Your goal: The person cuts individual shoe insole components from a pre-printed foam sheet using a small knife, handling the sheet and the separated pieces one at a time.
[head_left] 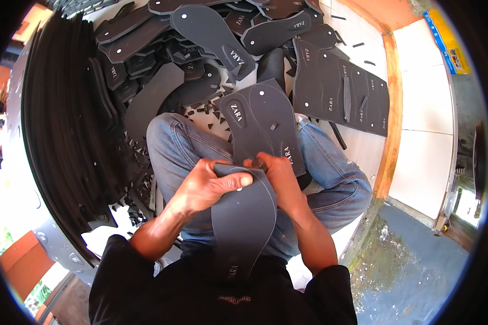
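A dark grey foam sandal sole (243,216) lies over my lap, its toe end up between both hands. My left hand (209,187) grips the top edge, thumb pressed on the foam near a small hole. My right hand (276,176) pinches the same top end from the right. Just beyond my hands, two more grey soles (263,122) rest on my jeans-clad knees, each with a printed heel patch and punched holes.
A heap of cut soles (211,32) fills the floor ahead. A tall stack of black foam sheets (65,114) stands at left. A punched foam sheet (341,89) lies at right, with small foam scraps (206,114) scattered. An orange floor edge (390,124) runs at right.
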Demonstrator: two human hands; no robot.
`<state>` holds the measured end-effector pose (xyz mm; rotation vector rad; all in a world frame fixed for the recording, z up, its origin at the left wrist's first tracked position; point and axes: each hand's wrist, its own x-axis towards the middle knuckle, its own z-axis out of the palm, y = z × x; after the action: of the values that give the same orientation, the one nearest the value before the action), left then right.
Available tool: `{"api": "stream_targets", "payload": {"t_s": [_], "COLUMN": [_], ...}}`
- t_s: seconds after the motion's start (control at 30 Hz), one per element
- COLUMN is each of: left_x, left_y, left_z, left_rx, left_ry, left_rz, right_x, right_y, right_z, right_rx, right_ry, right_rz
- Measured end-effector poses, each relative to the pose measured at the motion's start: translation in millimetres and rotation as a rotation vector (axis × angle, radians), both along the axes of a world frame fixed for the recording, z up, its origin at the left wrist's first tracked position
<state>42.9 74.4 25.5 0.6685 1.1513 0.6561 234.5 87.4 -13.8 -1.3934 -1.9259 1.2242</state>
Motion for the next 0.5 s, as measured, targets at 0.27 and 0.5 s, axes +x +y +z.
{"api": "stream_targets", "payload": {"t_s": [0.27, 0.5], "left_x": [-2.8, 89.1], "left_y": [8.4, -24.7], "left_z": [-37.2, -40.6], "left_rx": [0.129, -0.391], "left_ry": [-0.237, -0.568], "left_rz": [0.970, 0.707], "right_x": [87.2, 49.5], "right_y": [-34.1, -99.0], "right_z": [-17.9, 0.8], "right_rx": [-0.221, -0.142], "right_ry": [-0.022, -0.359], "right_rz": [-0.797, -0.655]}}
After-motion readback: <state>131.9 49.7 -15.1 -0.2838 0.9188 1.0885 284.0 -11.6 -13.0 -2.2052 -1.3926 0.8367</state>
